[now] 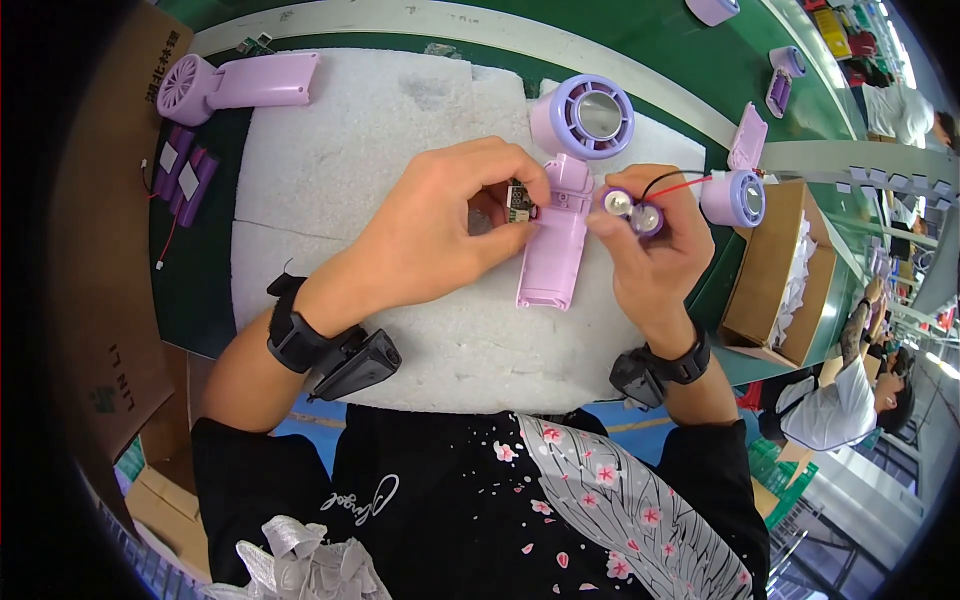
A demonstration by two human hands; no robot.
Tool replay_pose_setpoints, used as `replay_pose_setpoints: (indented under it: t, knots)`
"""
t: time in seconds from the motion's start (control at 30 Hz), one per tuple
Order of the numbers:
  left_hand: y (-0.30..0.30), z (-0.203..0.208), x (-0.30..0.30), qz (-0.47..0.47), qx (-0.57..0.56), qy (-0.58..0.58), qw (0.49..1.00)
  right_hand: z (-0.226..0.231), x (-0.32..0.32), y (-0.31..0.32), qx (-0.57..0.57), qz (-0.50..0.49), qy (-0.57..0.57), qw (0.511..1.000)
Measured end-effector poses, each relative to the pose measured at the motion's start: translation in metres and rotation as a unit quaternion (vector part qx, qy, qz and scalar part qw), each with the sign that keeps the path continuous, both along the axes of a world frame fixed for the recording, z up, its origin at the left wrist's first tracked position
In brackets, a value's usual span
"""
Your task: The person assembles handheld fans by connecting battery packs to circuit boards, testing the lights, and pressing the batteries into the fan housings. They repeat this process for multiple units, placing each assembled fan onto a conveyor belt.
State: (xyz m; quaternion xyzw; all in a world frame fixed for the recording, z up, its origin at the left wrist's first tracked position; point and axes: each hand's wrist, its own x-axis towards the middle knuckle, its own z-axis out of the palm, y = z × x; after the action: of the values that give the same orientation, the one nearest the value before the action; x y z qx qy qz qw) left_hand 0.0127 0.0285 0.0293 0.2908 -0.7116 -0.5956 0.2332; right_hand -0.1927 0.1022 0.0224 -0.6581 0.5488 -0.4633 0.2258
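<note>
Nearest: black shirt (pixel 430 470) w/ floral print, cut off at the lower edge; black wrist device (pixel 358 366) on each arm. L hand (pixel 425 220): thumb & forefinger pinched on a small circuit board (pixel 518 203), only pt. of it showing; the other fingers are mostly hidden. R hand (pixel 665 245): fingers closed round a purple battery pair (pixel 632 212), seen end-on & a bit blurred, so its length is hidden. Red & black wires (pixel 685 184) run off right; can't tell exactly where they end, nr a second fan (pixel 735 198). Btwn the hands, an open pink handle shell (pixel 552 260) lies on the white foam mat (pixel 330 170), just below a fan head (pixel 583 118); can't tell if joined. Upper L: pink fan (pixel 240 82), w/ purple battery packs (pixel 185 178) below it on the green counter (pixel 200 315). R: cardboard box (pixel 750 285), white contents hard to ID. Top edge crops another fan (pixel 712 8). Farther R, a co-worker (pixel 835 410) in white, partly hidden; bkgd too warped & small to read.
</note>
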Motion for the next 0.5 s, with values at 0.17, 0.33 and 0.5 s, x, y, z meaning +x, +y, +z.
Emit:
replay_pose_setpoints:
  t: [0.17, 0.33, 0.5]
  knots:
    - [-0.001, 0.001, 0.001, -0.005, 0.055, 0.010, 0.998, 0.007, 0.009, 0.000, 0.069, -0.032, -0.111, 0.991]
    - [-0.005, -0.002, 0.005, -0.044, 0.073, 0.013, 0.996, 0.012, 0.004, 0.000, -0.006, 0.009, 0.086, 0.996]
    - [-0.004, 0.004, 0.005, -0.032, 0.171, 0.054, 0.983, 0.013, 0.011, -0.002, -0.024, 0.085, 0.117, 0.989]
